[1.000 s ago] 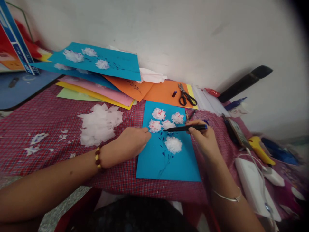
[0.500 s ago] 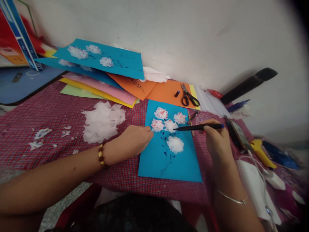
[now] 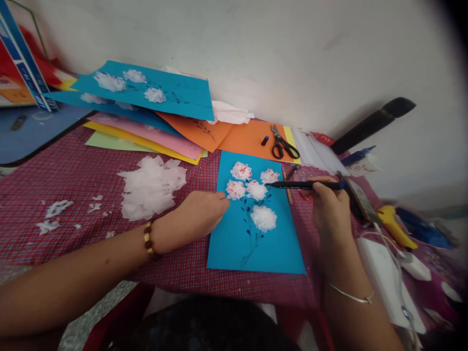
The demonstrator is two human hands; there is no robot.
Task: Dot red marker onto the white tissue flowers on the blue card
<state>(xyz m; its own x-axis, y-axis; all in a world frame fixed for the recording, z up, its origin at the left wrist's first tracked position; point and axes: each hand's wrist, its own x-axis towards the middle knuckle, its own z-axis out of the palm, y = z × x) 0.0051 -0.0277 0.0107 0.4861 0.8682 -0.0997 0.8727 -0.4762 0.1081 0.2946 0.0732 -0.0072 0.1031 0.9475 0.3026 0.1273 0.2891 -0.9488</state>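
A blue sheet of card [image 3: 226, 248] lies upright before me, with several crumpled white tissue-paper flowers [image 3: 263, 218] on it, some marked in red. Dark drawn stems and leaves run down below them. My right hand [image 3: 331, 204] is closed round a black marker [image 3: 307, 185], held nearly level. Its tip is at the right side of the middle flower [image 3: 256, 190]; whether it touches I cannot tell. At the card's left edge rests my left hand [image 3: 201, 214], fingers curled shut; what is inside, if anything, is hidden.
White tissue pieces [image 3: 149, 187] lie left on the checked cloth [image 3: 98, 170], with scraps beside them. Coloured sheets are stacked behind, topped by a blue flower card [image 3: 183, 92]. Scissors [image 3: 283, 144] and a marker cap [image 3: 265, 141] lie on orange paper [image 3: 241, 139]. A phone [image 3: 361, 197] sits right.
The marker has swung to a more level angle, its tip moving slightly up at the middle flower. My left hand stays at the card's edge. The view has shifted slightly.
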